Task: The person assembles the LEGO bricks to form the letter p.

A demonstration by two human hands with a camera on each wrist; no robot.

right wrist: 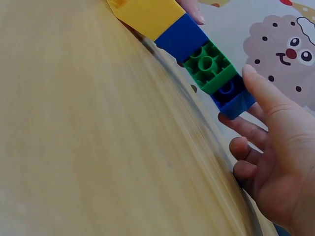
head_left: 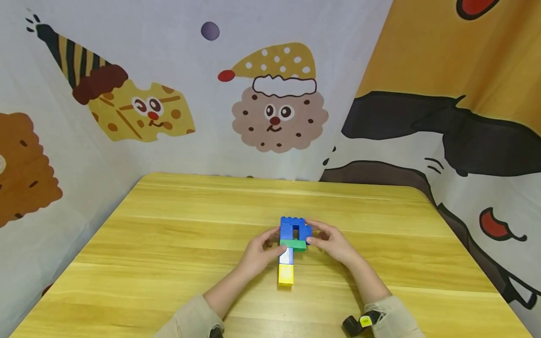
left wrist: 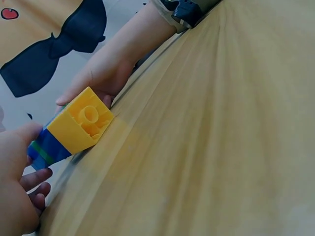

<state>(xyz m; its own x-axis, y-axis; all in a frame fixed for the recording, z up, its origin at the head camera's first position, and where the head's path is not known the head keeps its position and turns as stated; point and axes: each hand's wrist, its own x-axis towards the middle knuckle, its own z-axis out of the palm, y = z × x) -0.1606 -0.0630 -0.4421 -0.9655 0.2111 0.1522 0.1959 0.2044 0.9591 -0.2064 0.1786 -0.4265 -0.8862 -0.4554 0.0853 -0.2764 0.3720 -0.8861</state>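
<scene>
Both hands hold one joined stack of toy building bricks over the wooden table. A yellow brick (head_left: 285, 274) forms the near end, its hollow underside facing the left wrist camera. Above it comes a blue brick with a white face (head_left: 286, 256), then a wider green brick (head_left: 298, 244) whose overhanging underside shows in the right wrist view. Blue bricks (head_left: 292, 221) frame a small gap at the far end. My left hand (head_left: 256, 256) pinches the stack around the green brick. With thumb and fingers, my right hand (head_left: 336, 243) pinches the blue brick on the right side (right wrist: 241, 103).
The wooden table (head_left: 190, 206) extends around the hands on all sides. Behind it hangs a printed cloth (head_left: 169, 37) with cartoon figures. A black wrist camera (head_left: 355, 325) is strapped at the right sleeve.
</scene>
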